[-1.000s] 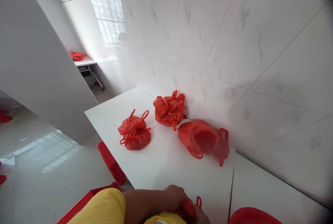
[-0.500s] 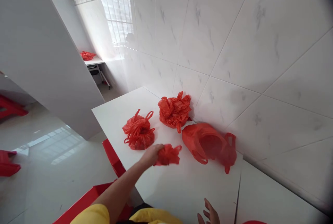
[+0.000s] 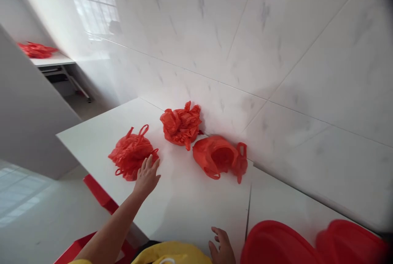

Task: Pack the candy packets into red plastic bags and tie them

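On the left of the white table [image 3: 196, 210] lies a heap of crumpled red plastic bags [image 3: 130, 151] with looped handles. My left hand [image 3: 147, 177] is at its near right side, fingers spread and nothing held in them. A bunched red plastic bag [image 3: 181, 124] rests by the wall. To its right, another red plastic bag [image 3: 211, 155] lies on its side with its mouth gaping toward me. Close to my body, my right hand [image 3: 222, 247] hovers low over the table edge, fingers apart and holding nothing.
Two red round plastic pieces [image 3: 276, 239], perhaps stools or basins, stand at the lower right. Red stools [image 3: 100, 194] are beside the table's left edge. A tiled wall [image 3: 233, 63] runs along the back. More red bags [image 3: 38, 50] lie on a far table beyond a grey partition [image 3: 27, 104].
My left hand has moved left and let go of the red plastic bag, which now lies on the left heap. The view has shifted right, bringing the red round pieces in.
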The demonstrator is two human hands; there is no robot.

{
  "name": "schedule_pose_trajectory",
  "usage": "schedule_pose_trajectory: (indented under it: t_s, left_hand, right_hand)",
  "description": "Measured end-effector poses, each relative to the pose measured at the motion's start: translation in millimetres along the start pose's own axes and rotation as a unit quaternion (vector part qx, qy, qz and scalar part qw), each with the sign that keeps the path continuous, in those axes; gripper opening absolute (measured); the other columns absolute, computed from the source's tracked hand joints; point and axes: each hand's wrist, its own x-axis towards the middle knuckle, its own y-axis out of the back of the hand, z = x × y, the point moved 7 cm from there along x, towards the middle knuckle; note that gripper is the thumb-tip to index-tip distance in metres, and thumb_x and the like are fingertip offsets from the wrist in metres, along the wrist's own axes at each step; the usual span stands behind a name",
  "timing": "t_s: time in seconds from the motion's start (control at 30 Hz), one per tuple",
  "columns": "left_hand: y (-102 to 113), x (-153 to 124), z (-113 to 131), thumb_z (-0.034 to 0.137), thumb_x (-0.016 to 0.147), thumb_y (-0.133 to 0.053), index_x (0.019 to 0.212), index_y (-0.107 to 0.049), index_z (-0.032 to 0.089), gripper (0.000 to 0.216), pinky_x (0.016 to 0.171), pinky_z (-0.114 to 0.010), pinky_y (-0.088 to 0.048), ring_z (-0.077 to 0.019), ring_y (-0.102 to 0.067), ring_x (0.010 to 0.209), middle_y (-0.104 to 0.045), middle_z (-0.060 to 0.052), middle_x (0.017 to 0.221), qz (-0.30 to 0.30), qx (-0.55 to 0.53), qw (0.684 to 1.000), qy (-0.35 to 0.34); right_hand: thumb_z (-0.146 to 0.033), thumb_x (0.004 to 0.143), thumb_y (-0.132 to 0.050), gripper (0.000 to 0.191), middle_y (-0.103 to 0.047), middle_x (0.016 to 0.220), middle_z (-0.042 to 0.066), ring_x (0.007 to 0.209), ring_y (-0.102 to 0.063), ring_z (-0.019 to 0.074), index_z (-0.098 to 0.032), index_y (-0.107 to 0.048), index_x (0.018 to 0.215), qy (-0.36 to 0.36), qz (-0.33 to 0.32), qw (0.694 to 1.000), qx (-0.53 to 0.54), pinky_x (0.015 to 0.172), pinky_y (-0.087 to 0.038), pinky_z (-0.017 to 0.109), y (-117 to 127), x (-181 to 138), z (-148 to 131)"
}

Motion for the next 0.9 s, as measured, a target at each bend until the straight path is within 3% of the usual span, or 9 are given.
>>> schedule_pose_trajectory:
  t_s: [0.07, 0.17, 0.27, 0.37, 0.47, 0.63, 0.77, 0.9]
  left_hand:
    - [-31, -9, 23, 0.02, 0.08, -0.053, 0.145, -0.036, 0.022, 0.067, 0.106, -0.048, -0.035, -0.031, -0.018, 0.144, -0.017, -0.014, 0.159, -0.092, 0.01, 0.994, -0.054]
    - [-77, -31, 55, 0.02, 0.073, -0.058, 0.147, -0.033, 0.022, 0.077, 0.103, -0.046, -0.038, -0.031, -0.028, 0.142, -0.018, -0.014, 0.159, -0.26, 0.035, 0.958, -0.114]
    - [-106, -50, 74, 0.023, 0.063, -0.067, 0.145, -0.038, 0.02, 0.087, 0.099, -0.049, -0.042, -0.0375, -0.034, 0.137, -0.021, -0.02, 0.157, -0.35, 0.057, 0.926, -0.129]
    - [-120, -58, 82, 0.023, 0.057, -0.071, 0.148, -0.031, 0.017, 0.1, 0.098, -0.055, -0.041, -0.0466, -0.027, 0.138, -0.009, -0.024, 0.158, -0.371, 0.078, 0.916, -0.129]
    - [-126, -59, 84, 0.028, 0.058, -0.072, 0.15, -0.025, 0.015, 0.103, 0.098, -0.056, -0.04, -0.05, -0.025, 0.137, -0.004, -0.027, 0.156, -0.383, 0.088, 0.909, -0.138]
    - [-129, -57, 84, 0.037, 0.057, -0.073, 0.15, -0.023, 0.012, 0.109, 0.096, -0.059, -0.039, -0.054, -0.026, 0.133, -0.003, -0.03, 0.154, -0.404, 0.092, 0.899, -0.145]
    - [-130, -57, 86, 0.042, 0.055, -0.074, 0.15, -0.023, 0.011, 0.113, 0.097, -0.063, -0.037, -0.056, -0.024, 0.133, -0.003, -0.031, 0.153, -0.408, 0.091, 0.897, -0.142]
    - [-130, -59, 88, 0.036, 0.055, -0.075, 0.149, -0.022, 0.007, 0.112, 0.098, -0.064, -0.035, -0.057, -0.023, 0.132, -0.004, -0.034, 0.152, -0.407, 0.091, 0.898, -0.141]
  right_hand:
    - [-0.045, 0.078, -0.051, 0.04, -0.063, 0.117, 0.011, 0.102, -0.064, 0.0258, -0.022, -0.065, 0.107, -0.005, -0.002, 1.0, -0.018, 0.083, -0.052, 0.033, 3, -1, 4]
    - [-0.038, 0.074, -0.053, 0.038, -0.065, 0.114, 0.01, 0.094, -0.065, 0.0237, -0.021, -0.065, 0.106, -0.023, -0.018, 0.999, -0.018, 0.082, -0.052, 0.032, 6, -1, 27]
    - [-0.033, 0.068, -0.053, 0.041, -0.067, 0.108, 0.011, 0.086, -0.065, 0.0219, -0.02, -0.065, 0.104, -0.041, -0.036, 0.998, -0.008, 0.078, -0.052, 0.031, 10, -1, 55]
    - [-0.035, 0.066, -0.052, 0.041, -0.068, 0.097, 0.011, 0.078, -0.065, 0.0215, -0.017, -0.066, 0.101, -0.056, -0.022, 0.998, 0.014, 0.074, -0.053, 0.032, 18, 2, 69]
    - [-0.039, 0.068, -0.053, 0.04, -0.069, 0.088, 0.009, 0.079, -0.067, 0.023, -0.017, -0.067, 0.098, -0.05, -0.01, 0.997, 0.052, 0.077, -0.052, 0.034, 26, 10, 57]
    - [-0.044, 0.074, -0.055, 0.041, -0.071, 0.102, 0.01, 0.093, -0.067, 0.0242, -0.019, -0.067, 0.104, -0.021, -0.005, 0.995, 0.101, 0.083, -0.051, 0.033, 45, 48, 2]
    - [-0.043, 0.078, -0.053, 0.042, -0.068, 0.11, 0.011, 0.101, -0.064, 0.0237, -0.017, -0.064, 0.109, 0.004, 0.037, 0.994, 0.098, 0.089, -0.049, 0.034, 70, 100, -43]
    - [-0.04, 0.081, -0.049, 0.045, -0.064, 0.12, 0.015, 0.109, -0.061, 0.0247, -0.012, -0.061, 0.115, 0.036, 0.061, 0.996, 0.06, 0.095, -0.046, 0.037, 88, 159, -83]
